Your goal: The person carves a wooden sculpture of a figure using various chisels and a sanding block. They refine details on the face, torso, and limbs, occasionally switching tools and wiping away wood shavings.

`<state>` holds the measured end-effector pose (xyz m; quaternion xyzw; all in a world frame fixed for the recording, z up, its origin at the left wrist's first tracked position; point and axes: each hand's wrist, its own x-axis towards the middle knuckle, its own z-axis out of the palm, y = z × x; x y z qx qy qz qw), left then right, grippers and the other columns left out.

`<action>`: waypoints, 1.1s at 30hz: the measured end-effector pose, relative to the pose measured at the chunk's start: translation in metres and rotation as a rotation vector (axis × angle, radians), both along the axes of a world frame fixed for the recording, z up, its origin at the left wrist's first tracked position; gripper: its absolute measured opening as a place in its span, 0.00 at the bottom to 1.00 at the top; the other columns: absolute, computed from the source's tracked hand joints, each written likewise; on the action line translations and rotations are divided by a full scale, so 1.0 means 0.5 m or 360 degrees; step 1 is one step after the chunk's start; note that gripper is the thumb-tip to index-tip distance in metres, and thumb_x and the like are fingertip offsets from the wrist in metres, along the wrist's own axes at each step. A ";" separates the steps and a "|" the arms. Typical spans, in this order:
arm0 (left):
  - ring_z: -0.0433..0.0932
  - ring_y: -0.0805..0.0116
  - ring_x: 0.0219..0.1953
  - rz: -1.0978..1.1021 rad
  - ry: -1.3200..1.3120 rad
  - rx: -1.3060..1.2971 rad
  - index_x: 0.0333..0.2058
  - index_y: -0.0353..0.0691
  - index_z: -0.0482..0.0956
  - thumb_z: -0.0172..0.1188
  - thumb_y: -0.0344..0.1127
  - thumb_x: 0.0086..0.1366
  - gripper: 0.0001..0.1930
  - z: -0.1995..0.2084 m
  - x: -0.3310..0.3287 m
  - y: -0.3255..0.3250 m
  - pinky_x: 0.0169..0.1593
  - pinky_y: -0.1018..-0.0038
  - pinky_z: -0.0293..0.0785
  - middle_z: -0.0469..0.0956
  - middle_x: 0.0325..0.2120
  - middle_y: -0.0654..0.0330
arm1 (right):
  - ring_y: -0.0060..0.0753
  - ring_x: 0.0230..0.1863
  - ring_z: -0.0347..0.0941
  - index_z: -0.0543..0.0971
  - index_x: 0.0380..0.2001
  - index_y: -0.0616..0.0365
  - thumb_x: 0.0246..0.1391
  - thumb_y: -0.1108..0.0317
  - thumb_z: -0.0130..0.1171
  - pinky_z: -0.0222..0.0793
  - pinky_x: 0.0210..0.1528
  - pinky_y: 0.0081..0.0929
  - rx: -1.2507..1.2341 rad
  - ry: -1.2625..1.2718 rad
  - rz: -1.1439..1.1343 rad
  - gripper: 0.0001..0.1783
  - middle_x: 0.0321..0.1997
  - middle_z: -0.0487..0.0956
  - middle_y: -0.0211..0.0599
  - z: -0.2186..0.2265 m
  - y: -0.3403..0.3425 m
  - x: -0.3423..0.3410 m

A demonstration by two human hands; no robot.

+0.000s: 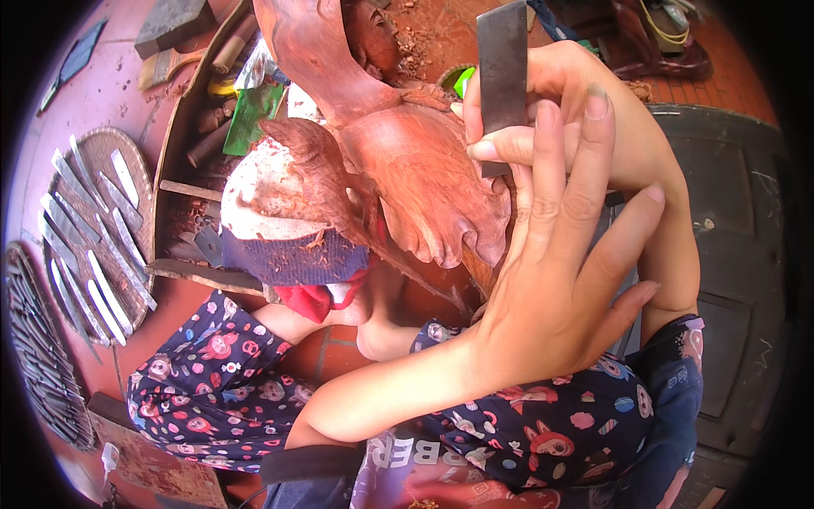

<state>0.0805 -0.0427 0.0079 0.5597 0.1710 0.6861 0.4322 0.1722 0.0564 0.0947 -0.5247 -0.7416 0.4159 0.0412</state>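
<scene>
My right hand is closed around a flat, dark steel chisel, whose broad squared end points up and away from me. My left hand crosses in front of it, fingers stretched and spread, right at the lower part of the chisel. Its thumb is mostly hidden. Just left of both hands is a reddish-brown wood carving with flowing grooves, and a rounded piece resting on white cloth and a navy knit wrap near my feet.
A round woven tray of bare blades lies at the left, beside a second basket packed with dark tools. A wooden box holds assorted items. A brush and a grey block lie behind. A dark panel stands at right.
</scene>
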 end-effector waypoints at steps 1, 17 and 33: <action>0.35 0.17 0.69 -0.0003 0.0005 0.0006 0.58 0.33 0.64 0.69 0.28 0.47 0.38 0.000 0.000 0.000 0.65 0.30 0.46 0.38 0.69 0.26 | 0.16 0.27 0.69 0.79 0.28 0.62 0.46 0.69 0.71 0.68 0.30 0.21 -0.0002 -0.0007 -0.0017 0.11 0.23 0.76 0.26 0.002 0.000 0.000; 0.36 0.15 0.68 -0.0070 0.0022 -0.0065 0.57 0.32 0.67 0.68 0.29 0.49 0.35 0.011 -0.015 0.006 0.64 0.31 0.48 0.39 0.68 0.23 | 0.15 0.27 0.69 0.79 0.28 0.62 0.46 0.69 0.71 0.68 0.30 0.21 -0.0081 0.0040 -0.0081 0.10 0.23 0.76 0.25 0.002 -0.007 0.008; 0.35 0.15 0.69 -0.0143 0.0002 -0.0052 0.58 0.33 0.66 0.69 0.29 0.51 0.36 0.016 -0.015 0.002 0.66 0.33 0.45 0.39 0.68 0.24 | 0.16 0.27 0.72 0.80 0.29 0.63 0.49 0.70 0.70 0.69 0.29 0.19 -0.0093 0.0109 -0.0188 0.09 0.26 0.78 0.26 -0.005 -0.007 0.007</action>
